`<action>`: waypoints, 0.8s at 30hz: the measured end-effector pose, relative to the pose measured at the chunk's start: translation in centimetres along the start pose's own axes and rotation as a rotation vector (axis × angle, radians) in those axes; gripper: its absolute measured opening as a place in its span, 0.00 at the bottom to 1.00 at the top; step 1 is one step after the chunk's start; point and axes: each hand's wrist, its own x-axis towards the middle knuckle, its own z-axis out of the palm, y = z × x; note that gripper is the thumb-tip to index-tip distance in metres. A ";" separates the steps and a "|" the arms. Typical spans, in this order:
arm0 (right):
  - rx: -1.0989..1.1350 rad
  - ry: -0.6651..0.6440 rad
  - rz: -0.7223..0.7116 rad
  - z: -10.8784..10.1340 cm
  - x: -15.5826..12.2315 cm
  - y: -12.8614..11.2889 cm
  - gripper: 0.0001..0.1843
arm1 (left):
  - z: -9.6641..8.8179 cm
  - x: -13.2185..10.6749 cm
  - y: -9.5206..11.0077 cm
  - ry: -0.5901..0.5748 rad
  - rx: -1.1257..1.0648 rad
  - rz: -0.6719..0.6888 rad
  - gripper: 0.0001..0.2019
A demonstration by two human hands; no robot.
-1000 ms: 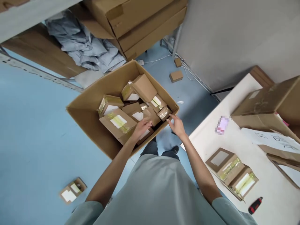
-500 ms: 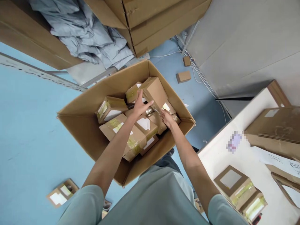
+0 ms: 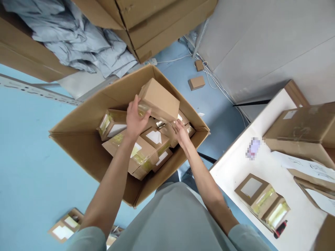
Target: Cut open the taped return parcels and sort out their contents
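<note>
Plain brown rectangular cardboard box, closed, broad blank face up. Shiny yellowish tape on the left part of its near long side. Held at its left end and near right corner, slightly tilted. Sits inside the large open brown cardboard carton, near its far corner, long side roughly along the far right edge, right end pointing toward the right corner. Underside hidden.

Large carton: plain brown. Topmost parcel: plain tan upper face. Other parcels: brown, yellow-green tape, white labels. Floor: light blue. Desk: white. Wall: grey. Bags: pale grey-blue. Shirt: grey-green. Cutter: red and black.
</note>
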 end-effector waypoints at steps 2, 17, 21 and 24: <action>0.147 0.080 0.007 -1.7 -3.1 -2.4 0.47 | -0.5 -3.3 1.5 0.073 -0.114 0.015 0.49; 0.059 0.006 -0.488 -20.0 -21.5 -12.4 0.57 | 2.8 -19.6 20.5 0.151 -0.492 -0.005 0.42; 0.077 0.021 -0.535 -25.7 -25.6 -13.0 0.58 | 4.7 -21.9 25.1 0.162 -0.522 0.098 0.39; 0.076 0.063 -0.559 -29.6 -29.3 -13.3 0.56 | 5.9 -23.3 28.6 0.135 -0.531 0.189 0.39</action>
